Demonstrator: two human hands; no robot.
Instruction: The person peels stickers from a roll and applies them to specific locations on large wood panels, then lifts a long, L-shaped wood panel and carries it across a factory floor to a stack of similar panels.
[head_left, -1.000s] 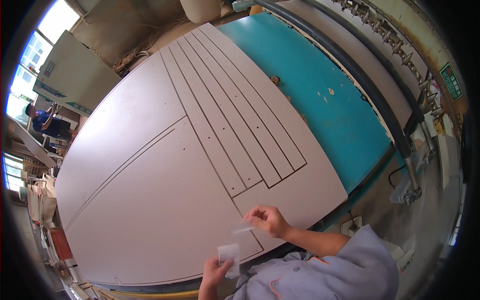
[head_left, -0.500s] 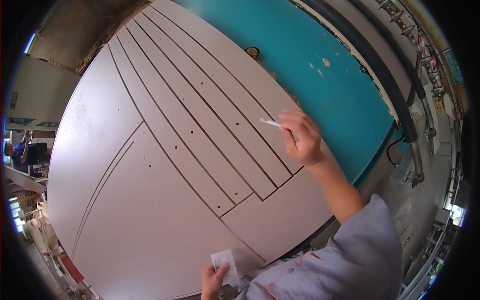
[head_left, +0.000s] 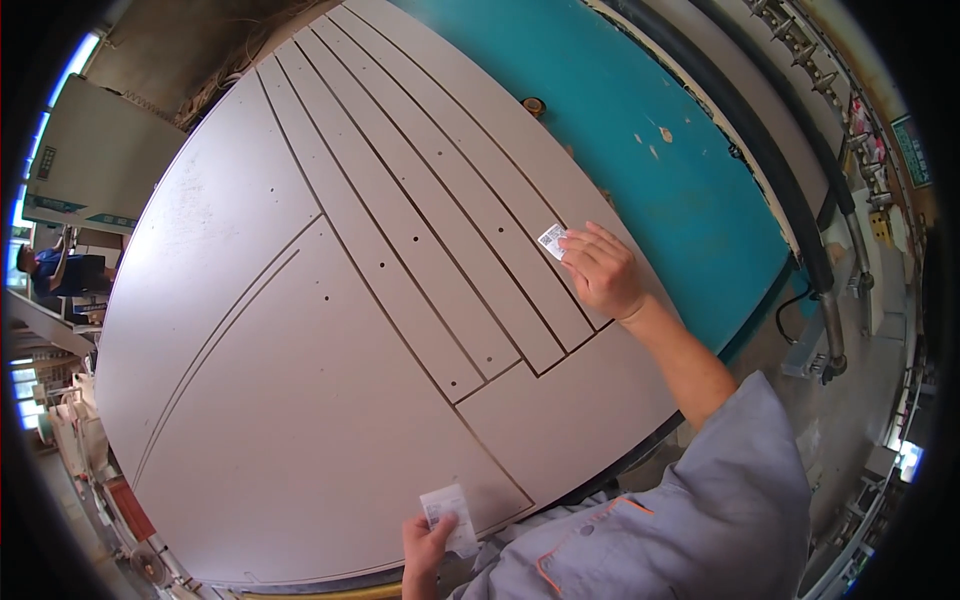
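A large pale board lies before me, cut through by long dark grooves and dotted with small holes. My right hand is over the narrow strips at its right side, pinching a small white label with a printed square code. The label's face is turned up; whether it touches the board I cannot tell. Near the board's front edge, my left hand grips white label sheets, thumb on top. How many sheets there are is hidden.
Beyond the board on the right stretches a worn teal table surface, with a tape roll at the board's edge. Dark padded rails run along the far right. A person in dark clothes stands at the far left.
The label in my right hand has turned from edge-on to face up, and the hand has come slightly lower. My left hand stays on its sheets. The whole view has shifted a little.
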